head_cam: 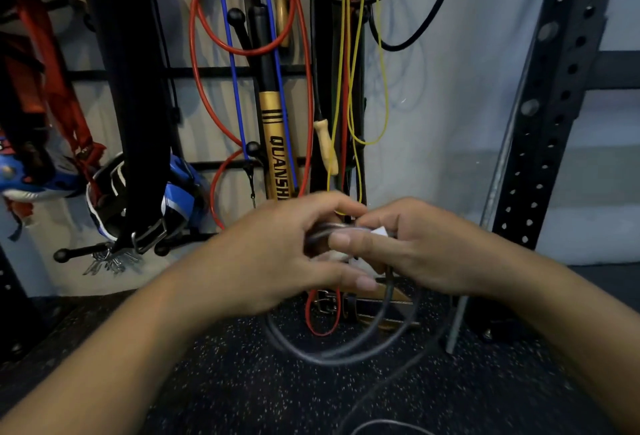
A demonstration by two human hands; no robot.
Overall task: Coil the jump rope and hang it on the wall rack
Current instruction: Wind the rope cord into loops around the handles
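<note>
A grey jump rope (332, 353) hangs in several loops below my hands, and a loose length trails down to the speckled floor. My left hand (273, 254) grips the gathered top of the loops. My right hand (408, 247) pinches the same bundle from the right, and a white part shows between its fingers. Both hands meet at chest height in front of the black wall rack (221, 72). The rope's handles are hidden inside my hands.
Red, blue, yellow and black ropes, wooden handles and a gold bat (275, 144) marked QUANSH hang on the rack. Black pegs (81, 252), straps and blue gloves hang at the left. A perforated steel upright (550, 116) stands at the right. Belts lie on the floor by the wall.
</note>
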